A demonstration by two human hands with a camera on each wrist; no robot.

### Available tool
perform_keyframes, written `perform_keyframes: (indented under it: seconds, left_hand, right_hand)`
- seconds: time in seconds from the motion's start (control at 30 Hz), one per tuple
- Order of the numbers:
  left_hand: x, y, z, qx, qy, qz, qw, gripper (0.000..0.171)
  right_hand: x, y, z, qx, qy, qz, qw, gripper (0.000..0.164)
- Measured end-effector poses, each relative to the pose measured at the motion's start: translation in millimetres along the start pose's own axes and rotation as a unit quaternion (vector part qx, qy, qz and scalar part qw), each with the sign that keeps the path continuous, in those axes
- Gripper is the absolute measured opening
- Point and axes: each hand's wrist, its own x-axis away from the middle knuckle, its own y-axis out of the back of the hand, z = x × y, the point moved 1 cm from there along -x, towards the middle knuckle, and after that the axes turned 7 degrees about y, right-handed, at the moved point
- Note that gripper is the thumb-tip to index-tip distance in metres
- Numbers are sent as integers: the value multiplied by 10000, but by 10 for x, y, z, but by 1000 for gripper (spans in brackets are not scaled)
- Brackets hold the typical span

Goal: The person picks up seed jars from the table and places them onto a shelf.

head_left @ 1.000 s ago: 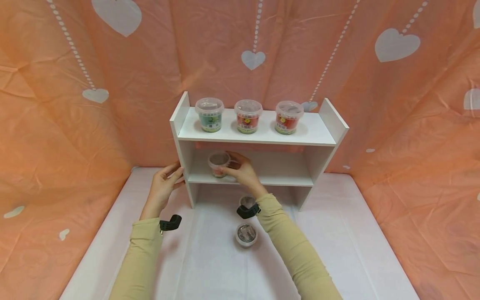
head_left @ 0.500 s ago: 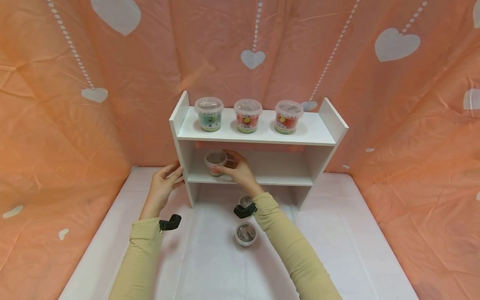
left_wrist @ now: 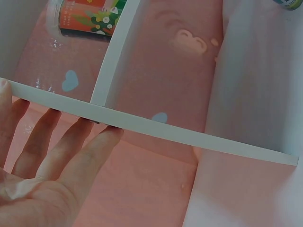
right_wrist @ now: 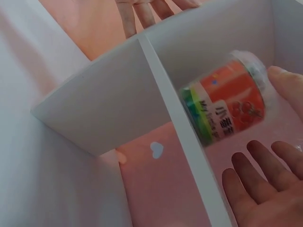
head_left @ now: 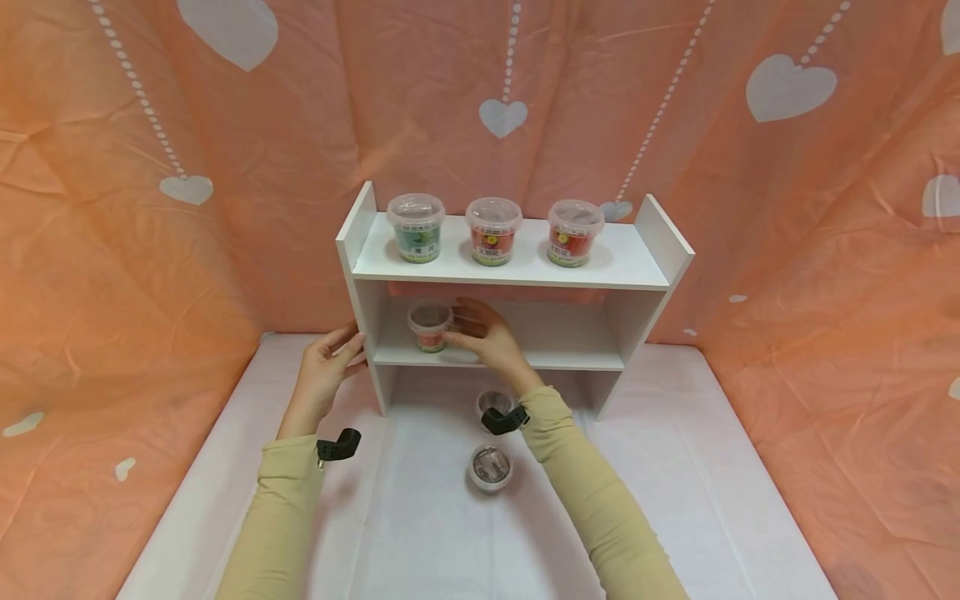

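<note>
A lidded clear plastic cup with a red label (head_left: 431, 327) stands upright at the left of the middle shelf (head_left: 555, 329). My right hand (head_left: 487, 337) is just right of it, fingers and thumb spread. In the right wrist view the thumb (right_wrist: 289, 90) is near the cup's lid, and the fingers (right_wrist: 258, 172) are apart from the cup (right_wrist: 227, 101). My left hand (head_left: 326, 371) rests on the left side panel of the white shelf unit (head_left: 363, 308). Its fairly straight fingers (left_wrist: 78, 151) touch the panel's outer face.
Three lidded cups line the top shelf: one green-labelled cup (head_left: 417, 229) and two red-labelled, the middle cup (head_left: 493, 233) and right cup (head_left: 573, 235). On the white table, one cup (head_left: 491, 468) stands in front and another (head_left: 495, 403) sits partly behind the right wrist's black camera (head_left: 504, 419).
The red-labelled cup has shifted slightly left on the middle shelf. My right hand has let go of it and drawn a little to the right. My left hand has stayed in place.
</note>
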Motion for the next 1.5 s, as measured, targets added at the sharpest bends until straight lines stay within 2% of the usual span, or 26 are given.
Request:
perform_keyframes:
  seconds: [0.2,0.47,0.67,0.83,1.1,1.5]
  left_hand:
    - [-12,7,5,50,17,0,10000,55]
    - [-9,3,-3,39,67,45,10000,55]
    - [0,-5,-12,-4,89,55,9999,56]
    - [0,-5,-14,-33,115,12,9999,56]
    - [1,-6,-12,-21,115,-1,9999,57]
    - [10,-7,-13,22,112,16,9999,56]
  right_hand:
    - [53,80,110,60,-5,17,10000,63]
    - [97,252,-110,-80,102,-252,9996,56]
    - [190,374,-98,-251,227,-443,9984,50]
    - [285,482,-58,-552,255,-423,9973,50]
    - [441,661,-5,-676,336,-172,9970,50]
    - [713,833,66,-1027,583,695,9906,57]
